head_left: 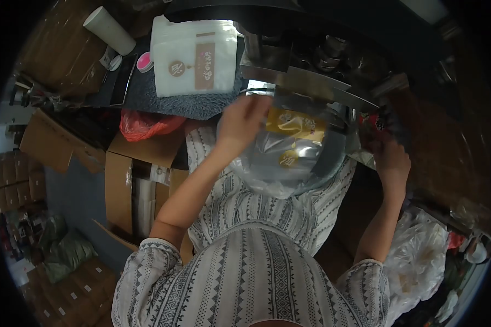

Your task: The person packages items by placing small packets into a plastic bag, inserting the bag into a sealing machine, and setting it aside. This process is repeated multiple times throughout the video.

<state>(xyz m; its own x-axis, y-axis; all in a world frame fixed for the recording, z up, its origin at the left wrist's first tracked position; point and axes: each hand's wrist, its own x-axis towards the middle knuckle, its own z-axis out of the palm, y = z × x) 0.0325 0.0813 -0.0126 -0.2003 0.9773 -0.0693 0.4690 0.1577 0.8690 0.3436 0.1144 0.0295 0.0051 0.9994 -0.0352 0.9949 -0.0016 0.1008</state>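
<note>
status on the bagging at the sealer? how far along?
Done, apparently: a stack of white labelled packs lies on the grey mat to the left. In hand: the left hand and right hand hold a silver pouch with yellow label up at the metal machine; whether it is sealed cannot be told. Left: open cartons by the person's left side, contents unclear.

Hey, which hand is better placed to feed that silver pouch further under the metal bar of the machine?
Probably the left hand: it grips the silver pouch at its top edge, right by the metal bar. The right hand holds the pouch's far side, lower down.
</note>
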